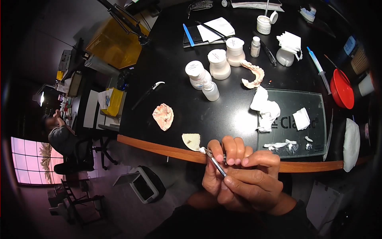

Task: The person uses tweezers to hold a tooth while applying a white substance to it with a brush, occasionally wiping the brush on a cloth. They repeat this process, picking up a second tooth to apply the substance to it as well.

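My left hand (pixel 215 159) is closed around a slim silver metal instrument (pixel 217 164), which slants between thumb and fingers. A small white tooth-like piece (pixel 203 150) sits at its upper tip. My right hand (pixel 258 179) is closed too, its fingertips pressed at the instrument's lower end and close against the left fingers. A second thin item may lie between the fingers, but I cannot make it out. Just beyond the hands, a cream honeycomb tray (pixel 190 141) lies at the wooden table edge. Farther off are a pink dental cast (pixel 163 116) and a horseshoe-shaped cast (pixel 254 75).
Several white-capped jars (pixel 219 65) stand mid-table. On the right, crumpled tissue (pixel 264 107) and small white pieces (pixel 280 145) lie on a glass slab (pixel 294 99). Beyond it are a syringe (pixel 318 69) and a red bowl (pixel 342 91). A person (pixel 61 133) sits at the far left.
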Tool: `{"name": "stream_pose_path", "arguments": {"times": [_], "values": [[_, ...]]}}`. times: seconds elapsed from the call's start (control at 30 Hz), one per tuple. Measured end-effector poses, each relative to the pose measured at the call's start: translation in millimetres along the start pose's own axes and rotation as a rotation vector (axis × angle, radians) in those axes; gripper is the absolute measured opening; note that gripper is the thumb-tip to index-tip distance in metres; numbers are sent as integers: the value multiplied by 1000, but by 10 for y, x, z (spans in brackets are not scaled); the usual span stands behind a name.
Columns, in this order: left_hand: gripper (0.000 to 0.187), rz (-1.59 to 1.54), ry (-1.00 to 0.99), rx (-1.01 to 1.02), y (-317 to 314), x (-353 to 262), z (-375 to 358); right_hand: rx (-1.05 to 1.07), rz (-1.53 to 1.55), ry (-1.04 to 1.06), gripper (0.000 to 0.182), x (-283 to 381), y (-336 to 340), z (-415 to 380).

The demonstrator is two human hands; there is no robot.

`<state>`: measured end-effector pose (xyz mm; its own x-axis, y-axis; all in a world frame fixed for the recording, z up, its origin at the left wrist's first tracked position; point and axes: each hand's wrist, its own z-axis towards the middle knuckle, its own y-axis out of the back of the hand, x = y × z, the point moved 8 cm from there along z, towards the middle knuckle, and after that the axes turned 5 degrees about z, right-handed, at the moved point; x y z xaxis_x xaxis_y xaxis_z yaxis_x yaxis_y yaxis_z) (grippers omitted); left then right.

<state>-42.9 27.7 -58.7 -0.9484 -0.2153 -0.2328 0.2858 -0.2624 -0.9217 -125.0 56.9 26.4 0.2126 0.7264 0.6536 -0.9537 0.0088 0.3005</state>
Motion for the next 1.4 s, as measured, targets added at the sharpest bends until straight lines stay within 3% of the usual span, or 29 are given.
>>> {"name": "stream_pose_path", "arguments": {"times": [0.17,0.37,0.77,0.97,1.17,1.4], "values": [[21,3,-6,-10,7,3,-11,-29,15,-3,22,2,-2,12],[23,47,-3,-76,3,15,-29,-254,86,-9,15,-11,144,-31],[17,132,36,-82,-32,20,-28,-156,-44,-50,22,-70,431,-87],[19,154,43,-95,-32,17,-31,-223,-71,-81,16,-171,653,-149],[22,91,212,-149,-21,38,-80,-389,-8,-188,16,-405,934,-298],[21,48,313,-175,-51,8,-145,-203,-151,-177,15,-407,1035,-359]]}}
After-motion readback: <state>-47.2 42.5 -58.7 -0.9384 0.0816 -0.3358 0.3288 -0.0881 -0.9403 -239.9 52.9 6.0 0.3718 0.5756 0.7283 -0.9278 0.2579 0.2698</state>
